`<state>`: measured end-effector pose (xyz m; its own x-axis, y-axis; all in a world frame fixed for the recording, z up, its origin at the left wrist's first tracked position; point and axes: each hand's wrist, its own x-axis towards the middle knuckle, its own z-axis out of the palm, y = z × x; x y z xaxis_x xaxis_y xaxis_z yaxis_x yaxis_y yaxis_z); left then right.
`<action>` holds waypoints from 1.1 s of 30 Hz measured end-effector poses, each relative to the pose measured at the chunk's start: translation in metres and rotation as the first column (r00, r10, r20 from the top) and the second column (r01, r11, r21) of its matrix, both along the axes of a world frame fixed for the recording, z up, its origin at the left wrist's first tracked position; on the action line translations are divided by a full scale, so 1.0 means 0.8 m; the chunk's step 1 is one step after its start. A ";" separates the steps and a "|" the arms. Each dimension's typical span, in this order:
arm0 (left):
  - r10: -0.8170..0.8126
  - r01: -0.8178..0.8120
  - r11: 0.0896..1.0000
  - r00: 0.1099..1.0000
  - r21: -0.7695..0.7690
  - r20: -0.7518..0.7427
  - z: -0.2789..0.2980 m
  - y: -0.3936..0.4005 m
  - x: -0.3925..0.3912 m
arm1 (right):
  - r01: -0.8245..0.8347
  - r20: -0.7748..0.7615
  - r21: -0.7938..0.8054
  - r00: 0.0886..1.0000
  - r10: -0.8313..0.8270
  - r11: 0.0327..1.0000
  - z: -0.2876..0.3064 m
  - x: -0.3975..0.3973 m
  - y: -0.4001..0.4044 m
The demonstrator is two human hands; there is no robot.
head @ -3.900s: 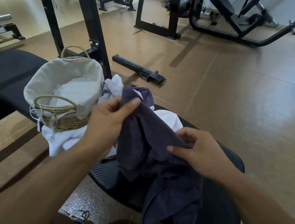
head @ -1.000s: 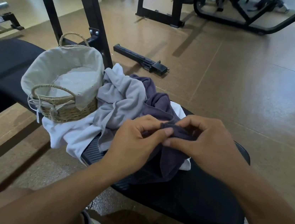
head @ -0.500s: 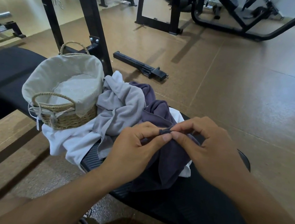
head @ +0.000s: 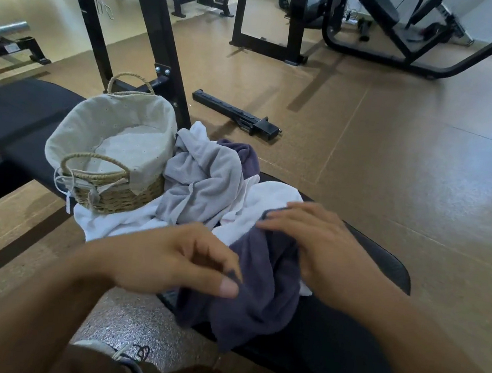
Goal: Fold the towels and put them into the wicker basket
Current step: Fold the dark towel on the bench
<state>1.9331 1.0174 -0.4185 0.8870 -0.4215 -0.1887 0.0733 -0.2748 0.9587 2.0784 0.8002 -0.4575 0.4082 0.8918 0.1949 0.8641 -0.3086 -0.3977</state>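
Observation:
A dark purple towel [head: 256, 296] hangs crumpled over the front edge of a black padded bench [head: 326, 351]. My left hand [head: 174, 258] pinches a corner of it between thumb and fingers. My right hand [head: 318, 241] lies on the towel's upper part with fingers spread, an edge under the fingertips. Behind lie a light grey towel [head: 205, 181], a white towel [head: 116, 220] and another purple piece [head: 242, 155]. The wicker basket [head: 114, 192], lined with cream cloth and with nothing inside, stands on the bench at the left of the pile.
A black rack upright [head: 160, 39] rises just behind the basket. A loose black metal bar [head: 234, 116] lies on the brown floor beyond the bench. Gym machines [head: 397, 28] stand at the back. My shoe [head: 119, 353] shows below the bench edge.
My hands, pinching the purple towel's corner together half a second ago, have drawn apart: the left moved down and left with the corner, the right slid up along the edge.

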 end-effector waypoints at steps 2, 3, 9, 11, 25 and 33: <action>0.225 -0.224 0.974 0.974 -0.022 0.032 -0.001 0.021 -0.002 | -0.036 -0.027 -0.157 0.999 0.032 0.987 -0.010 0.001 0.002; 0.397 -0.395 0.918 0.917 -0.046 0.049 -0.004 0.033 -0.002 | -0.018 -0.047 -0.187 0.999 0.009 0.982 -0.013 0.000 0.003; 0.923 -0.913 0.385 0.384 -0.133 0.038 -0.027 0.073 -0.007 | 0.374 -0.187 0.077 0.916 -0.355 0.924 -0.011 0.010 0.003; 0.943 -0.933 0.332 0.330 -0.138 0.038 -0.026 0.071 -0.009 | 0.342 -0.198 -0.056 0.917 -0.346 0.938 -0.014 0.015 0.001; 0.991 -0.970 0.115 0.097 -0.213 0.096 -0.026 0.074 -0.001 | 0.445 -0.395 0.409 0.873 -0.284 0.797 -0.007 0.007 0.025; 0.952 -0.960 0.177 0.111 -0.216 0.286 -0.012 0.060 -0.006 | 0.509 -0.710 0.459 0.702 -0.043 0.728 0.067 -0.002 -0.015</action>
<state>1.9286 1.0651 -0.4284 0.5515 0.8171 0.1682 0.0269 -0.2189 0.9754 2.0772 0.7884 -0.4038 0.8376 0.4987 0.2231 0.2521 0.0097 -0.9677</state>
